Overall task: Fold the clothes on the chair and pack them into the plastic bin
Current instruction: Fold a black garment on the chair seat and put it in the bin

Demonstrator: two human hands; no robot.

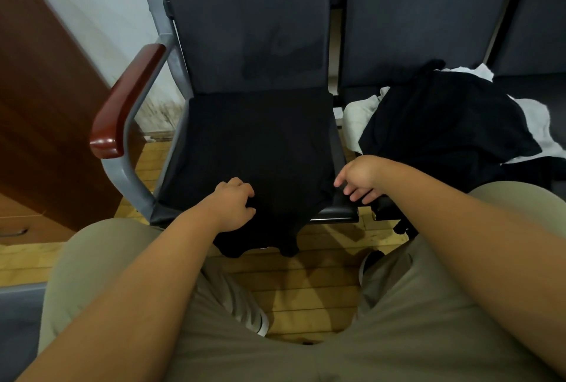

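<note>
A black garment [257,148] lies spread flat over the left chair seat [344,213], its near part hanging over the front edge. My left hand [234,202] grips the garment near that front edge, fingers curled into the cloth. My right hand [358,177] hovers at the seat's right front corner with fingers loosely bent, holding nothing. A pile of black clothes [444,124] mixed with white clothes [533,124] sits on the right chair seat. No plastic bin is in view.
The left chair has a grey metal frame with a red-brown wooden armrest [122,102]. A brown wooden cabinet [39,99] stands at the left. My knees in khaki trousers [428,320] fill the foreground above a wooden floor [306,283].
</note>
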